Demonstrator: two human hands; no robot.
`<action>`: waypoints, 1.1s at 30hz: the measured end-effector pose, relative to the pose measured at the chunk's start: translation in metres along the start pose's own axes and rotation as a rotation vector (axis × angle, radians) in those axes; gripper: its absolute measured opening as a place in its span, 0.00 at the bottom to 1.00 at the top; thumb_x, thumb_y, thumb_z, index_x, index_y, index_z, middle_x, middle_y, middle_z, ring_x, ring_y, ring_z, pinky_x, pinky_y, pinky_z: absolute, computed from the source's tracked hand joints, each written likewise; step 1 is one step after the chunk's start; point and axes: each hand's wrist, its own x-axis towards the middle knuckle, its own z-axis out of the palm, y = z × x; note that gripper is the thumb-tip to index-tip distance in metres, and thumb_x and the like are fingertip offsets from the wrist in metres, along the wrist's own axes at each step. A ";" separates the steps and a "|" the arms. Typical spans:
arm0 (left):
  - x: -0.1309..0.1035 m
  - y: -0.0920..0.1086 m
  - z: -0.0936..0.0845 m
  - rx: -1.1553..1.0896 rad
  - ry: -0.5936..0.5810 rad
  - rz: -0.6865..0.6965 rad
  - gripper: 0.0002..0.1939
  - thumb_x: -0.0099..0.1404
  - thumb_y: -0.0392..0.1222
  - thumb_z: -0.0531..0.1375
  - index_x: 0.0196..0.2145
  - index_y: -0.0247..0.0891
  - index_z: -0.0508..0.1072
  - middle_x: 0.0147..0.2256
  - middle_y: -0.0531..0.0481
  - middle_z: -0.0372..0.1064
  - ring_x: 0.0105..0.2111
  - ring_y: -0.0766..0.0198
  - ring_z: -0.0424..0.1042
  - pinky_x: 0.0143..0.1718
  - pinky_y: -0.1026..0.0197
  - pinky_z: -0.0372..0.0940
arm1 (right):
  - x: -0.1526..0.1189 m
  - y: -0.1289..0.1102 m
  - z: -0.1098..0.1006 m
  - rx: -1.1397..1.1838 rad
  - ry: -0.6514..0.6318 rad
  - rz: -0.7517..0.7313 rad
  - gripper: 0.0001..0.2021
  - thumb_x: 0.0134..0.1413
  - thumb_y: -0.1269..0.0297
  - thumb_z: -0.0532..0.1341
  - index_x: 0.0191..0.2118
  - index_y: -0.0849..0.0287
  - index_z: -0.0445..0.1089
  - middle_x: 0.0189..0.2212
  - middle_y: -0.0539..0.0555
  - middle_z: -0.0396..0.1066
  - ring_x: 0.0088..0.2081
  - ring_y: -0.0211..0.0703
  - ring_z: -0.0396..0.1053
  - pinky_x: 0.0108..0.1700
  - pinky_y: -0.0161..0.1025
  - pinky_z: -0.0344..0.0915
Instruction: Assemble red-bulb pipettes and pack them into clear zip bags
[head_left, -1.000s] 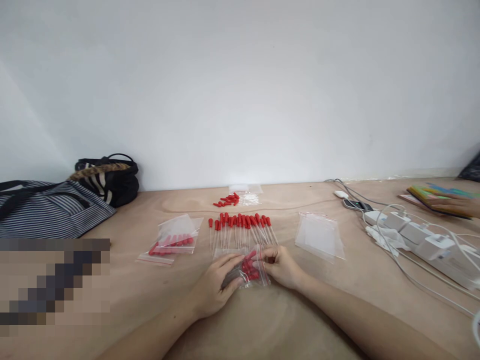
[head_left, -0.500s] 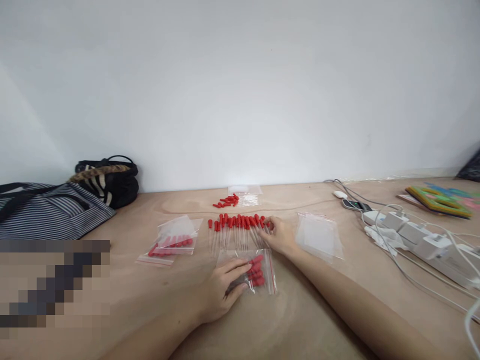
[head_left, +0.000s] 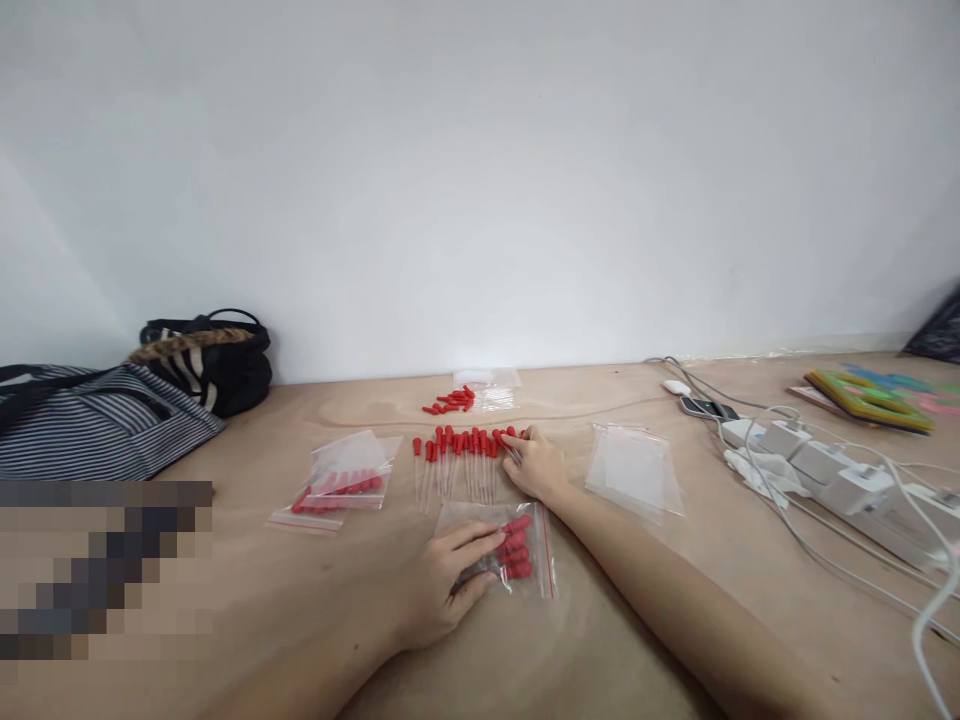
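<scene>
Several clear droppers with red bulbs (head_left: 465, 445) lie side by side in a row on the table, bulbs toward the wall. At the row's right end my right hand (head_left: 538, 465) has its fingers closed around the bulb end of a dropper; the hand partly hides the droppers there. Nearer to me, my left hand (head_left: 454, 575) grips a clear zip bag (head_left: 541, 545), thumb and fingers on its left part. Red-bulbed droppers show inside that bag, their tubes hidden under the hand.
Left of the row lie filled zip bags (head_left: 349, 480) with red bulbs inside. Flat zip bags (head_left: 634, 470) lie on the right. Loose red bulbs (head_left: 454, 400) and thin clear tubes (head_left: 495, 398) sit near the wall. A power strip (head_left: 862, 495) with cables occupies the right; bags (head_left: 120, 420) stand left.
My right hand has moved slightly left along the row, its fingers now over the bulbs at the right end. My left hand stays on the zip bag.
</scene>
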 end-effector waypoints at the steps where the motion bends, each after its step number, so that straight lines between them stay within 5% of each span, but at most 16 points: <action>1: 0.000 0.000 0.000 0.005 0.001 0.006 0.19 0.60 0.38 0.53 0.50 0.43 0.64 0.49 0.48 0.64 0.48 0.59 0.64 0.50 0.56 0.60 | 0.000 0.001 -0.001 -0.012 -0.009 -0.002 0.20 0.49 0.63 0.51 0.50 0.45 0.62 0.38 0.54 0.62 0.36 0.43 0.65 0.34 0.37 0.59; 9: 0.002 0.013 0.001 0.051 -0.040 0.177 0.19 0.61 0.37 0.53 0.50 0.40 0.63 0.48 0.46 0.65 0.48 0.59 0.64 0.50 0.56 0.59 | -0.004 0.017 -0.004 -0.143 -0.021 0.055 0.19 0.51 0.65 0.49 0.51 0.48 0.60 0.42 0.55 0.62 0.36 0.42 0.65 0.33 0.36 0.59; 18: 0.043 0.005 0.012 0.211 -0.178 0.387 0.19 0.62 0.30 0.47 0.49 0.38 0.64 0.48 0.47 0.66 0.52 0.59 0.59 0.55 0.50 0.49 | -0.006 0.037 -0.009 -0.189 -0.014 0.166 0.16 0.52 0.67 0.48 0.46 0.56 0.63 0.41 0.58 0.63 0.38 0.44 0.65 0.33 0.37 0.58; 24: 0.068 -0.011 0.011 0.278 -0.183 0.349 0.19 0.60 0.30 0.48 0.48 0.39 0.65 0.48 0.49 0.66 0.52 0.60 0.58 0.56 0.51 0.46 | -0.007 0.037 -0.011 -0.187 0.019 0.162 0.14 0.52 0.66 0.49 0.44 0.57 0.64 0.40 0.57 0.64 0.38 0.45 0.65 0.34 0.37 0.58; 30: 0.091 -0.038 0.004 0.356 -0.096 0.061 0.18 0.65 0.42 0.47 0.50 0.36 0.62 0.51 0.44 0.62 0.55 0.57 0.54 0.56 0.47 0.44 | -0.007 0.037 -0.010 -0.172 0.030 0.169 0.14 0.52 0.65 0.50 0.44 0.57 0.64 0.41 0.57 0.64 0.38 0.45 0.66 0.33 0.37 0.58; 33: 0.104 -0.053 0.005 0.386 -0.147 0.037 0.19 0.66 0.46 0.44 0.51 0.38 0.62 0.54 0.46 0.58 0.57 0.56 0.49 0.56 0.46 0.41 | -0.008 0.037 -0.009 -0.170 0.027 0.171 0.14 0.52 0.64 0.50 0.44 0.56 0.64 0.42 0.57 0.63 0.38 0.45 0.66 0.33 0.37 0.58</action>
